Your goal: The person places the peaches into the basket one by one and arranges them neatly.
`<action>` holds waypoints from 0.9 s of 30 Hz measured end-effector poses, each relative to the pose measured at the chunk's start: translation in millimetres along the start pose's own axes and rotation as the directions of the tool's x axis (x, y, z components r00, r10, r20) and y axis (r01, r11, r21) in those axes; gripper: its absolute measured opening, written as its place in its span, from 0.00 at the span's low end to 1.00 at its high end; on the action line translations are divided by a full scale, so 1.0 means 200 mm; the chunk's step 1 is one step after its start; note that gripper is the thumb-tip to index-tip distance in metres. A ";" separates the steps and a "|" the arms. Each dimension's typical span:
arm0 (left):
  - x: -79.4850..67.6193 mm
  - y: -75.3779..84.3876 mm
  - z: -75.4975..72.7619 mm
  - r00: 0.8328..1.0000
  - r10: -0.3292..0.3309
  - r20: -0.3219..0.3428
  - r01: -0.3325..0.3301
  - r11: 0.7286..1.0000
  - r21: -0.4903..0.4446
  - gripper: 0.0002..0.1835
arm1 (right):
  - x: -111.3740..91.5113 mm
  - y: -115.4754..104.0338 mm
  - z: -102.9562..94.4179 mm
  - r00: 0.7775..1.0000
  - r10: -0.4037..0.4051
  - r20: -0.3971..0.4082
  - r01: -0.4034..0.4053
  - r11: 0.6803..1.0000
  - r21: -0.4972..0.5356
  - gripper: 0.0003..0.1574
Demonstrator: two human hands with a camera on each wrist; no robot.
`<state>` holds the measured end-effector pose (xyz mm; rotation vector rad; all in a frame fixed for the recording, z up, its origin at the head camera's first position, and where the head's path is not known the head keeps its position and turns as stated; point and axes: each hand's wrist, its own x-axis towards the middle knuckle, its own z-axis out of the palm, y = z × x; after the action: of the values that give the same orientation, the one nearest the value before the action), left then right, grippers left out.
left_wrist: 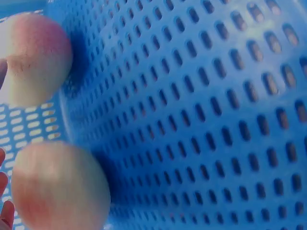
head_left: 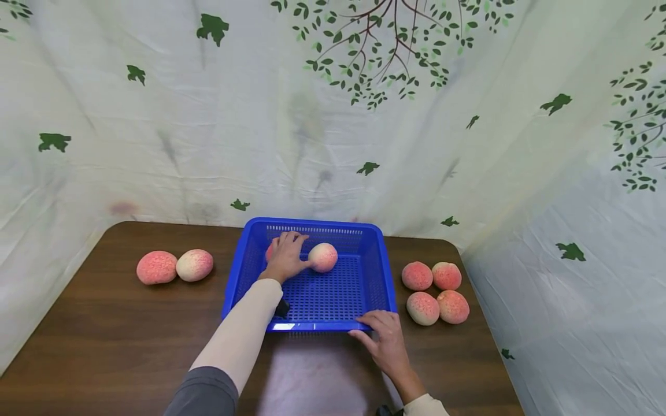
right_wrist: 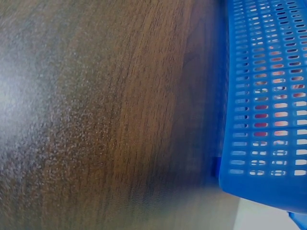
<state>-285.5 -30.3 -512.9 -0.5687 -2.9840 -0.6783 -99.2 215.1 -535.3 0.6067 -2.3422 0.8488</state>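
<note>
A blue perforated plastic basket [head_left: 333,294] stands on the table with two pink-and-cream peaches inside. My left hand [head_left: 285,257] reaches in over the left peach [head_left: 269,252], mostly covering it, with its fingers spread. Its thumb lies at the side of the right peach [head_left: 323,257]; whether it touches cannot be told. In the left wrist view both peaches lie by the basket wall [left_wrist: 192,115], and fingertips [left_wrist: 4,182] show at the left edge. At the basket's front right corner my right hand [head_left: 387,341] grips the rim, fingers over it and thumb outside.
Two peaches [head_left: 157,267] lie side by side on the brown table [head_left: 104,341] left of the basket. Several more peaches [head_left: 424,307] are grouped to its right. A white leaf-patterned cloth [head_left: 234,115] hangs behind the table and along its right side.
</note>
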 end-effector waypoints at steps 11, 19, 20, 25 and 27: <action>-0.04 -0.15 -0.25 0.993 -0.083 -0.083 0.070 0.986 -0.149 0.36 | 0.00 -0.01 0.01 1.000 -0.011 -0.015 0.012 1.000 0.024 0.16; -0.14 -0.34 -0.44 0.977 -0.151 -0.151 0.089 0.930 -0.355 0.33 | 0.00 -0.03 0.00 1.000 -0.002 -0.001 0.002 1.000 0.022 0.16; -0.16 -0.37 -0.47 0.975 -0.166 -0.146 0.100 0.921 -0.376 0.34 | 0.00 -0.03 0.00 1.000 -0.002 -0.002 0.002 1.000 0.019 0.16; -0.27 -0.47 -0.58 0.960 -0.254 -0.115 0.172 0.865 -0.471 0.36 | 0.00 -0.03 0.00 1.000 -0.011 -0.005 0.012 1.000 0.022 0.16; -0.32 -0.51 -0.61 0.954 -0.278 -0.114 0.189 0.851 -0.489 0.36 | 0.00 -0.04 0.00 1.000 -0.016 -0.008 0.016 1.000 0.016 0.17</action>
<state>-269.5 -189.9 -451.5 -0.1293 -2.7319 -1.4214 -95.3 209.8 -531.9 0.6273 -2.3222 0.8624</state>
